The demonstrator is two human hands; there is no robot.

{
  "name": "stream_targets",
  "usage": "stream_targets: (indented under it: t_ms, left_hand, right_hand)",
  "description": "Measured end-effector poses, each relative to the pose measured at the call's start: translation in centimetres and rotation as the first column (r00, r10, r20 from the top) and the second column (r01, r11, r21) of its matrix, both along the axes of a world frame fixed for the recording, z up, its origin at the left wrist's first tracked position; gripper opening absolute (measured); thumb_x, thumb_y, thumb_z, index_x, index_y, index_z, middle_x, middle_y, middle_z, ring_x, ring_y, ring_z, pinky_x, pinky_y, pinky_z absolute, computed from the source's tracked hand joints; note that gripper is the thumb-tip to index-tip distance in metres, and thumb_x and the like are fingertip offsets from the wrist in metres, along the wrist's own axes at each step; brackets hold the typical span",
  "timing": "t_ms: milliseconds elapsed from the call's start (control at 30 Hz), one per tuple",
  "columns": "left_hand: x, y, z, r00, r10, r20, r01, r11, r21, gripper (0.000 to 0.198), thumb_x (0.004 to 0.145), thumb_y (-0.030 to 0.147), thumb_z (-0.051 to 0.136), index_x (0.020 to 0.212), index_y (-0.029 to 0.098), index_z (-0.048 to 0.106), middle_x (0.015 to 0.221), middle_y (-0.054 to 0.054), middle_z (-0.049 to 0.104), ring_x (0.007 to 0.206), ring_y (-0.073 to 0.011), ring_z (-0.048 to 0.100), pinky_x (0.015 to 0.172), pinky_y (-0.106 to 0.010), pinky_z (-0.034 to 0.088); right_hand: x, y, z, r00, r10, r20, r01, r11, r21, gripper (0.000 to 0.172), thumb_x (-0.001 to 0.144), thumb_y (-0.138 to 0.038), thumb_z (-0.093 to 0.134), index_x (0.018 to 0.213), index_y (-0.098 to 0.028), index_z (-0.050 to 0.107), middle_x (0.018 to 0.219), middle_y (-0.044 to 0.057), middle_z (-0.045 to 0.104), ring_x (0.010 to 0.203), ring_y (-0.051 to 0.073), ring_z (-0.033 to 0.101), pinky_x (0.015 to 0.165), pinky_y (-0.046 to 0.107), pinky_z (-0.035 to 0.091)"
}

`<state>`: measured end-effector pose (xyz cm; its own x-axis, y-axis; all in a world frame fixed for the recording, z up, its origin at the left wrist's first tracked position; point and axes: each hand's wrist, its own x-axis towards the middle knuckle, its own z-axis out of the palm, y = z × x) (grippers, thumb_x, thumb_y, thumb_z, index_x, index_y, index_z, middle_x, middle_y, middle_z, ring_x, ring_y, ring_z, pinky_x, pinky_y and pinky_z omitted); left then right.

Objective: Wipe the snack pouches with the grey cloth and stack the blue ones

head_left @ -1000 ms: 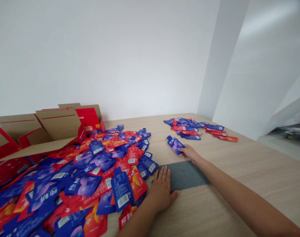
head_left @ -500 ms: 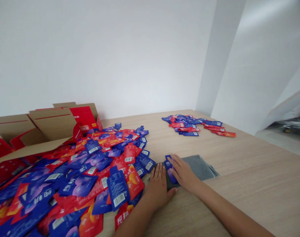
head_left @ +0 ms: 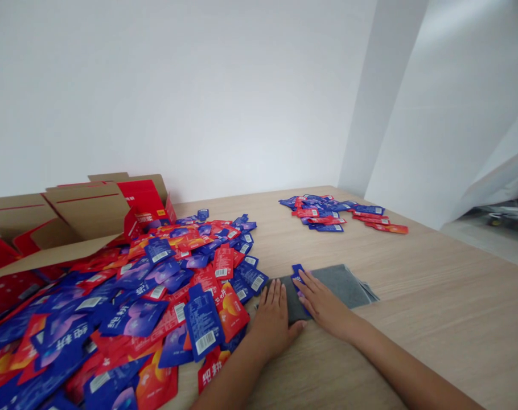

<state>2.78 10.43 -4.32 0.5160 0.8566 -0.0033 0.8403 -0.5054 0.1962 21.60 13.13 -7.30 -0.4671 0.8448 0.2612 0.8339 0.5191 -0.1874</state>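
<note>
My right hand (head_left: 323, 304) lies flat with fingers stretched over a blue sachet (head_left: 297, 271), pressing it onto a grey cloth (head_left: 340, 280) on the wooden table (head_left: 434, 307). Only the sachet's far end shows past my fingertips. My left hand (head_left: 272, 319) rests flat, fingers out, on the cloth's left end, beside the edge of a big heap of blue and red sachets (head_left: 135, 296).
Open cardboard boxes with red insides (head_left: 92, 213) stand at the back left behind the heap. A smaller spread of blue and red sachets (head_left: 336, 213) lies at the far right of the table. White walls close the back and right.
My right hand has brought the blue sachet from farther out on the table back onto the grey cloth and now lies flat over it. My left hand has stayed put.
</note>
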Motion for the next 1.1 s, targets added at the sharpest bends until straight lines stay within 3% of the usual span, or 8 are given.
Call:
stream_targets:
  t_ms: [133, 433, 600, 700, 833, 967, 1100]
  left_hand:
    - [0.1, 0.0, 0.2, 1.0, 0.003, -0.012, -0.003, 1.0, -0.006, 0.082, 0.085, 0.061, 0.03, 0.141, 0.002, 0.018, 0.148, -0.017, 0.012, 0.136, -0.0269, 0.004, 0.111, -0.043, 0.011]
    - [-0.1, 0.0, -0.1, 1.0, 0.001, -0.015, -0.001, 1.0, -0.005, 0.083, 0.085, 0.063, 0.027, 0.141, 0.002, 0.018, 0.148, -0.017, 0.01, 0.136, -0.0266, 0.004, 0.111, -0.042, 0.01]
    - [-0.1, 0.0, 0.1, 1.0, 0.001, -0.02, -0.001, 1.0, -0.012, 0.083, 0.085, 0.062, 0.026, 0.141, 0.002, 0.017, 0.148, -0.017, 0.009, 0.136, -0.0265, 0.003, 0.111, -0.042, 0.01]
    - [-0.1, -0.1, 0.3, 1.0, -0.003, -0.003, 0.003, 1.0, -0.014, 0.082, 0.085, 0.061, 0.027, 0.141, 0.002, 0.018, 0.148, -0.017, 0.009, 0.136, -0.0263, 0.003, 0.111, -0.042, 0.009]
    - [-0.1, -0.1, 0.4, 1.0, -0.001, 0.008, 0.001, 1.0, -0.014, 0.081, 0.085, 0.06, 0.03, 0.141, 0.003, 0.02, 0.148, -0.016, 0.012, 0.136, -0.0265, 0.004, 0.111, -0.042, 0.011]
    - [-0.1, 0.0, 0.3, 1.0, 0.003, -0.001, -0.003, 1.0, -0.023, 0.08, 0.084, 0.057, 0.033, 0.141, 0.003, 0.018, 0.148, -0.015, 0.012, 0.136, -0.0264, 0.004, 0.111, -0.042, 0.011]
    - [-0.1, -0.1, 0.3, 1.0, 0.007, 0.016, -0.007, 1.0, -0.018, 0.08, 0.083, 0.056, 0.034, 0.141, 0.003, 0.018, 0.148, -0.016, 0.013, 0.137, -0.0251, 0.005, 0.111, -0.041, 0.009]
  right_hand:
    - [-0.9, -0.7, 0.2, 0.997, 0.078, -0.013, -0.078, 0.997, -0.001, 0.045, 0.093, -0.03, 0.031, 0.134, -0.015, 0.041, 0.144, 0.012, 0.03, 0.135, 0.023, 0.021, 0.107, 0.043, 0.029]
    - [1.4, 0.2, 1.5, 0.995, -0.086, -0.047, 0.084, 0.995, -0.046, 0.04, 0.087, -0.025, 0.039, 0.124, -0.021, 0.053, 0.138, 0.01, 0.042, 0.129, 0.027, 0.035, 0.098, 0.046, 0.039]
    - [2.3, 0.5, 3.6, 0.985, -0.116, -0.131, 0.127, 0.989, 0.077, 0.044, 0.077, -0.009, 0.04, 0.116, -0.015, 0.059, 0.124, 0.013, 0.053, 0.116, 0.025, 0.046, 0.1, 0.046, 0.036]
    - [2.1, -0.1, 5.0, 0.979, -0.06, -0.197, 0.087, 0.987, 0.134, 0.044, 0.077, -0.008, 0.038, 0.113, -0.017, 0.059, 0.118, 0.012, 0.055, 0.112, 0.024, 0.047, 0.099, 0.046, 0.038]
    - [0.9, -1.3, 6.2, 0.946, 0.09, -0.31, -0.062, 0.993, 0.099, 0.037, 0.088, -0.024, 0.038, 0.123, -0.022, 0.051, 0.126, 0.01, 0.051, 0.118, 0.022, 0.044, 0.1, 0.044, 0.038]
    - [0.1, -1.7, 6.0, 0.926, 0.084, -0.367, -0.065, 0.996, 0.064, 0.038, 0.092, -0.033, 0.035, 0.126, -0.023, 0.048, 0.127, 0.01, 0.051, 0.12, 0.022, 0.044, 0.102, 0.044, 0.037]
    - [-0.4, -1.3, 4.1, 0.954, 0.035, -0.299, -0.025, 0.999, 0.039, 0.04, 0.093, -0.034, 0.031, 0.126, -0.021, 0.049, 0.128, 0.01, 0.051, 0.121, 0.021, 0.044, 0.103, 0.044, 0.036]
